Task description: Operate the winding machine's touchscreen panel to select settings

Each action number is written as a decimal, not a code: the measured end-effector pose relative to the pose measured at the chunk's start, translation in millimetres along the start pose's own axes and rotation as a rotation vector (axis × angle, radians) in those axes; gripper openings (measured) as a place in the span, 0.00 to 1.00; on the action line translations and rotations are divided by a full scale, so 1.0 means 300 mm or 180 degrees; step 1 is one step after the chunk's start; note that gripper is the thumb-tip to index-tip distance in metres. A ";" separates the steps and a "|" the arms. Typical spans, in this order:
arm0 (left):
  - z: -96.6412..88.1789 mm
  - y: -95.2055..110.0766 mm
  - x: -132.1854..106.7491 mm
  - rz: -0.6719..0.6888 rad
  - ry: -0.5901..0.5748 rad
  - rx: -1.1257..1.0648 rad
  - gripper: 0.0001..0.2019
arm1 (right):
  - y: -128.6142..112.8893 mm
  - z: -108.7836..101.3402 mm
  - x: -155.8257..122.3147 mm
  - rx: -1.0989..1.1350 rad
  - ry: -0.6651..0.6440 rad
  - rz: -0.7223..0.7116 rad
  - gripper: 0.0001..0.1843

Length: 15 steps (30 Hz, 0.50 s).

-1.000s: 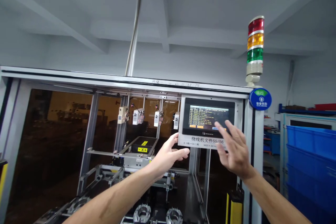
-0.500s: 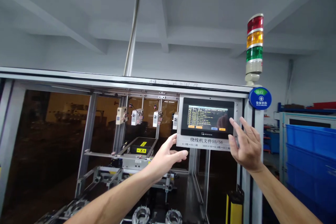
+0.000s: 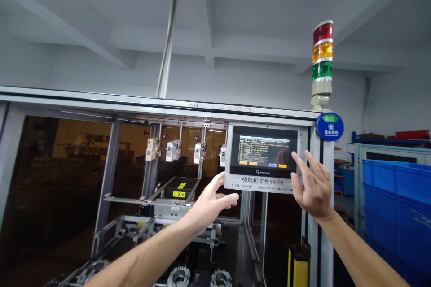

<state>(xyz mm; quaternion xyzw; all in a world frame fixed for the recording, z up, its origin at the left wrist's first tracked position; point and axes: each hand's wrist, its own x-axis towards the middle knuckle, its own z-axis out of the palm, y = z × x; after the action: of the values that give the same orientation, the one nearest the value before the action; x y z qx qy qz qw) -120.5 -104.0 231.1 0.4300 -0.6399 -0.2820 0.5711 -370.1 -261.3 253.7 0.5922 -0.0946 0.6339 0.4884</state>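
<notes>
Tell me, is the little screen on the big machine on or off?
On: the dark rectangular touchscreen is lit, showing rows of yellow writing and small orange buttons.

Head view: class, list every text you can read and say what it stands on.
"绕线机文件55/56": white label strip under the touch screen.
"- X +": yellow sticker on the black block.
Too small or blurred: text on the touch screen, blue round sign, handwriting on the top rail.

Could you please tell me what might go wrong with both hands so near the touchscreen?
The right hand, fingers spread at the right edge of the touchscreen, could brush the on-screen buttons and trigger an unintended command. The left hand, by its lower-left corner, could stray toward the mechanism behind.
</notes>
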 end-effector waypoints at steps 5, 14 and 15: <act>0.005 0.006 0.006 -0.0013 0.0023 0.0000 0.31 | -0.003 -0.003 0.000 0.0021 -0.0029 0.0013 0.27; 0.009 0.014 0.009 -0.0012 0.0071 0.0008 0.31 | -0.158 0.004 0.034 0.0770 -0.0664 -0.0546 0.29; 0.009 0.015 0.009 -0.0014 0.0080 0.0005 0.31 | -0.167 0.011 0.039 0.0804 -0.0683 -0.0527 0.29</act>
<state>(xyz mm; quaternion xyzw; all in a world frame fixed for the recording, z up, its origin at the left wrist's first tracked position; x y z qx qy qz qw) -124.2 -104.5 235.8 0.4355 -0.6319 -0.2773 0.5781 -329.3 -232.3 241.5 0.7188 -0.0168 0.5315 0.4478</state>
